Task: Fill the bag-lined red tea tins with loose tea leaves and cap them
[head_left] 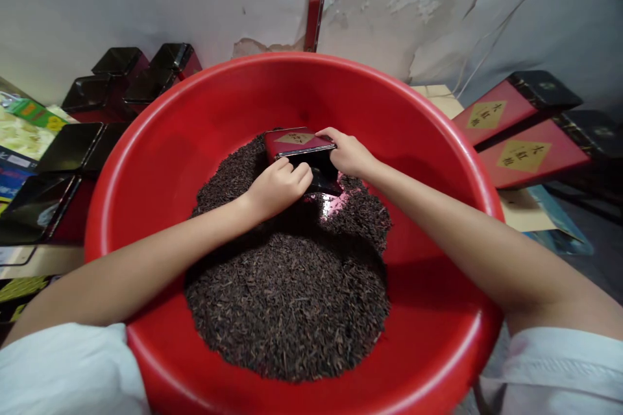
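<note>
A red tea tin (295, 137) with a yellow diamond label lies tilted in a heap of dark loose tea leaves (292, 298), inside a large red plastic basin (428, 324). My left hand (281, 187) has its fingers curled on the near edge of the tin. At the tin's right end, my right hand (351, 152) grips the corner, with fingers on top. A dark, glossy black surface (321, 181) shows just under the tin between my hands; whether it is the tin's inside or a separate piece, I cannot make out. Beside it, a shiny patch of basin floor shows through the leaves.
Several black-topped or open tins (71, 146) stand left of the basin, near a green box (36, 113). On the right, two red tins with black lids (523, 152) lean over cardboard (530, 211). Behind the basin is a peeling wall (403, 6) with a red strip (315, 13) against it.
</note>
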{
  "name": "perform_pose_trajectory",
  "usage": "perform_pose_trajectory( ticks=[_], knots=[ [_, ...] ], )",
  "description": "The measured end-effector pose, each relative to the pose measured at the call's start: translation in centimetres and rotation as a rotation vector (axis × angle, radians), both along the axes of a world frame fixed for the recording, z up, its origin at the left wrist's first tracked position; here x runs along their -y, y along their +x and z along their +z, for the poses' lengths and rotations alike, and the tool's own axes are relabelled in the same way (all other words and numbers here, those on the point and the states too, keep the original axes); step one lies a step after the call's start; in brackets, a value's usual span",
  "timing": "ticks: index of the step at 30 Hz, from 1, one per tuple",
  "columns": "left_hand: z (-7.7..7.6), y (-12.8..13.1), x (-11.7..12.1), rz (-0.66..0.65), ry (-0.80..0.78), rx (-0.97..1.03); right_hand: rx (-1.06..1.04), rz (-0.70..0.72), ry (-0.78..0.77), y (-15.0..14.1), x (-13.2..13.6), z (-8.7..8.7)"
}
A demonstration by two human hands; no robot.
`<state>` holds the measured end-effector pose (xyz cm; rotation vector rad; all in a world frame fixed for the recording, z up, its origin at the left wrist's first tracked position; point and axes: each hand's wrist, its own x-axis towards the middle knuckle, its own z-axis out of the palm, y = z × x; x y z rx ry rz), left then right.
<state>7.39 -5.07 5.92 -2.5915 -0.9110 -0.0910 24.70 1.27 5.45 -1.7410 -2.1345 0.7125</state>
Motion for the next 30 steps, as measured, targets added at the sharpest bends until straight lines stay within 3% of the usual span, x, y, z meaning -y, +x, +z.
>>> perform_pose_trajectory(
  ticks=[2,4,8,10,13,16,19,22,24,27,29,30],
  knots=[
    [2.0,-0.1,0.6,-0.024,0.053,0.044,-0.016,-0.013,-0.003,0.2,-0.4,-0.2],
    [4.6,-0.6,1.4,0.045,0.096,0.121,-0.058,-0.016,-0.009,0.3,-0.7,-0.6],
    [9.9,-3.1,1.5,0.3,0.18,0.365,-0.152,-0.066,-0.024,0.4,-1.2,-1.2],
    [10.8,-4.7,0.1,0.472,0.21,0.415,-0.157,-0.108,-0.045,0.2,-1.1,-1.1],
    [8.7,-7.3,-3.4,0.743,0.16,0.297,-0.178,-0.162,-0.081,-0.3,-0.7,-0.7],
    [3.8,-9.5,-6.2,0.692,-0.041,-0.043,-0.209,-0.196,-0.126,-0.7,-0.3,-0.5],
    [-0.7,-10.4,-7.1,0.627,-0.261,-0.228,-0.207,-0.202,-0.166,-0.8,-0.1,-0.7],
    [-3.2,-10.0,-7.0,0.61,-0.36,-0.276,-0.203,-0.201,-0.173,-0.7,-0.3,-0.8],
    [-3.7,-9.7,-7.0,0.633,-0.403,-0.283,-0.259,-0.204,-0.181,-0.5,-0.5,-0.8],
    [-2.7,-9.7,-7.4,0.664,-0.528,-0.227,-0.364,-0.194,-0.236,-0.4,-0.6,-0.7],
    [-1.2,-9.7,-7.4,0.634,-0.462,-0.025,-0.392,-0.185,-0.258,-0.7,-0.4,-0.6],
    [-0.4,-9.4,-7.1,0.591,-0.353,0.117,-0.408,-0.187,-0.252,-0.9,-0.2,-0.5]
  ],
)
